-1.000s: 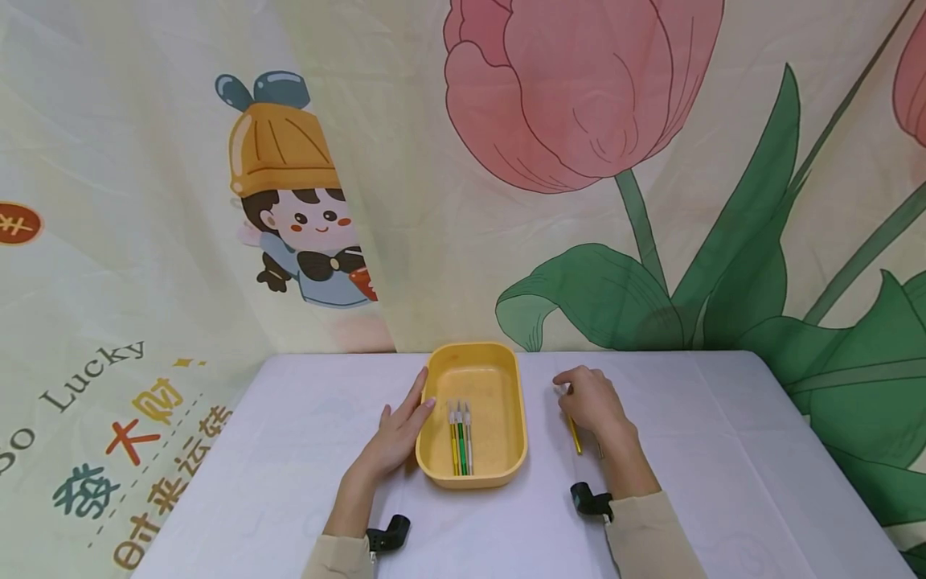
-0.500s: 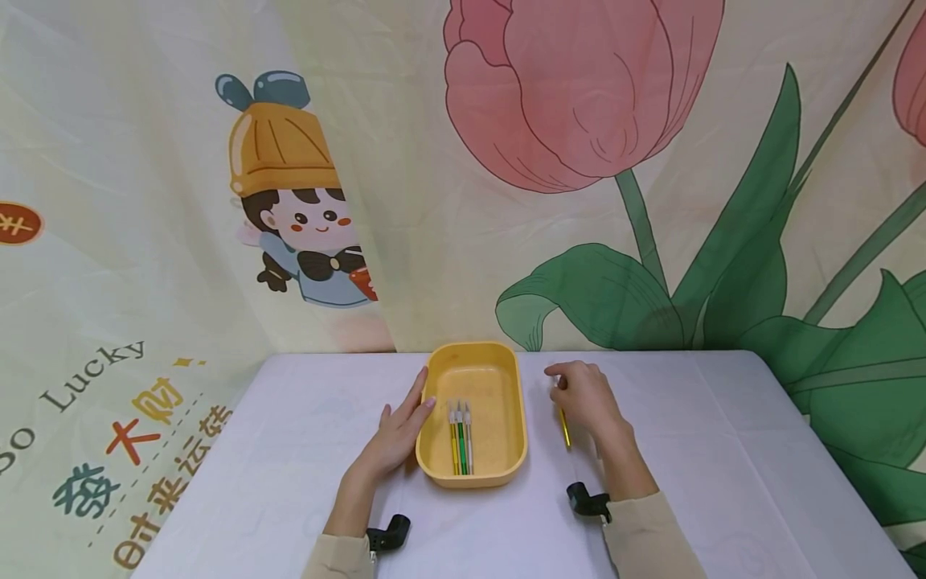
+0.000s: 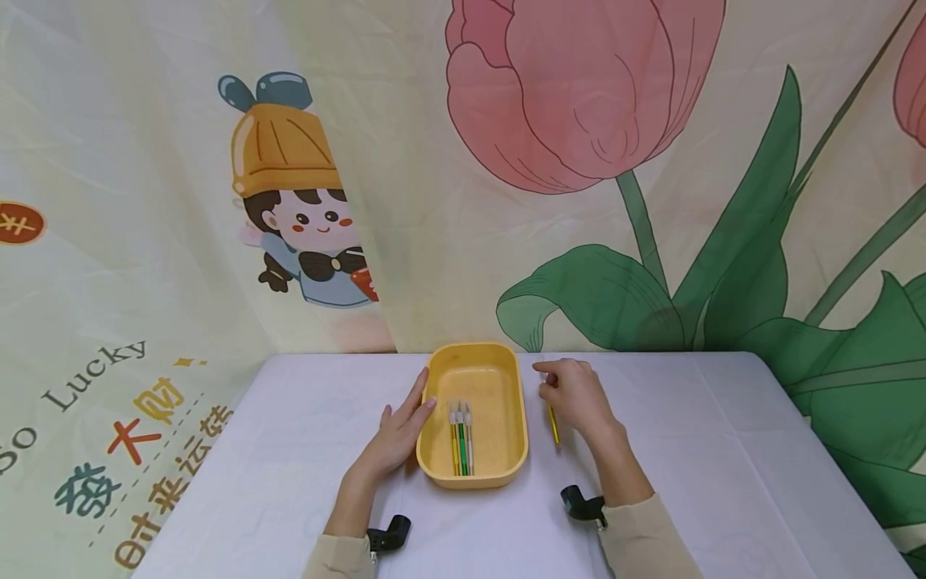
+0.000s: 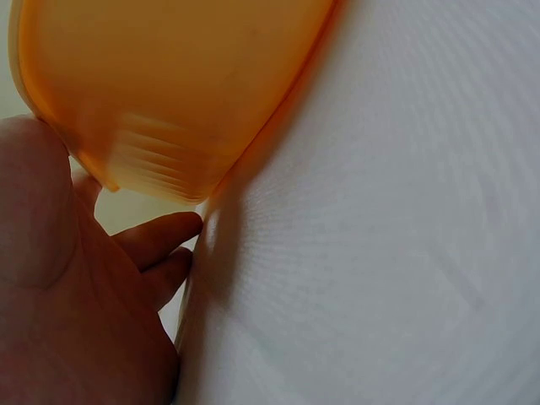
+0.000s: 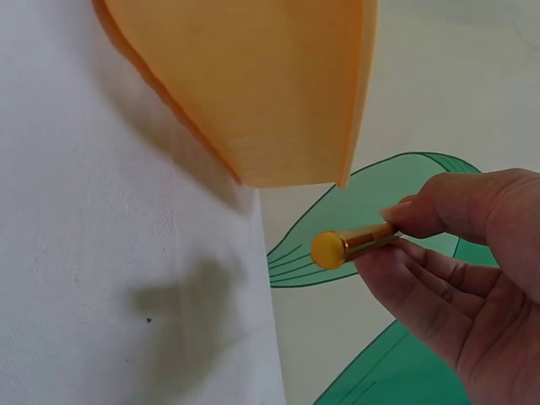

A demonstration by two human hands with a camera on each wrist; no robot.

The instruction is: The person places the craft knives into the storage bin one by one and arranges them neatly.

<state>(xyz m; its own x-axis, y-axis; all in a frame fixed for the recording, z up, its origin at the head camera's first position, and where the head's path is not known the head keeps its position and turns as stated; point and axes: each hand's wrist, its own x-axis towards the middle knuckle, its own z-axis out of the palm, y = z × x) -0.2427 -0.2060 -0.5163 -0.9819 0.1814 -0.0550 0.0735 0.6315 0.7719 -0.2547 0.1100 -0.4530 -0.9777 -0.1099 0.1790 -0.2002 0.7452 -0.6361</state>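
Note:
In the head view, a yellow plastic tray [image 3: 499,418] stands on the table. Several slim pens [image 3: 461,446], yellow, green and silvery, lie side by side inside it with pale pointed ends facing away. My left hand [image 3: 393,441] rests along the tray's left side, fingers extended and thumb at the rim. Just right of the tray, my right hand [image 3: 577,396] pinches a slim yellow pen [image 3: 554,428] between thumb and fingers. The right wrist view shows this pen's rounded yellow end [image 5: 327,251] pointing toward the camera, a thin silvery strip along its barrel.
A white cloth covers the table [image 3: 687,450]. Behind its back edge hangs a printed backdrop [image 3: 419,241] with tulips and a cartoon figure. Black wrist cameras sit on both forearms, by the left sleeve [image 3: 340,556] and the right sleeve [image 3: 647,539].
My right hand has moved left toward the tray, carrying the yellow pen. A silvery sliver beside the right wrist one second ago no longer shows. Left hand and tray stay put.

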